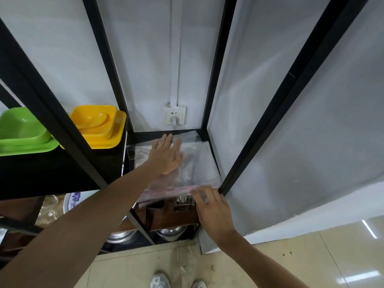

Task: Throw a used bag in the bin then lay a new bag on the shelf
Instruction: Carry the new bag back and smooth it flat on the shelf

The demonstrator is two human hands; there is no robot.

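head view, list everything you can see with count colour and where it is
clear bag: 1, transparent with a red zip strip, flat on the shelf, near edge overhanging the front
shelf: 1, black metal frame, against the white wall
yellow dishes: a nested stack, on the left shelf section
green dishes: a nested stack, far left of that section
wall socket: 1, white, on the wall behind the shelf
blue-patterned plate: 1, white and blue, lower tier, left
metal pots: at least 2, silver, bottom tier
shoes: 2, grey-white, on the tiled floor
left hand: flat, fingers straight, pressing on the bag
right hand: at the bag's zip edge, front right; grip unclear
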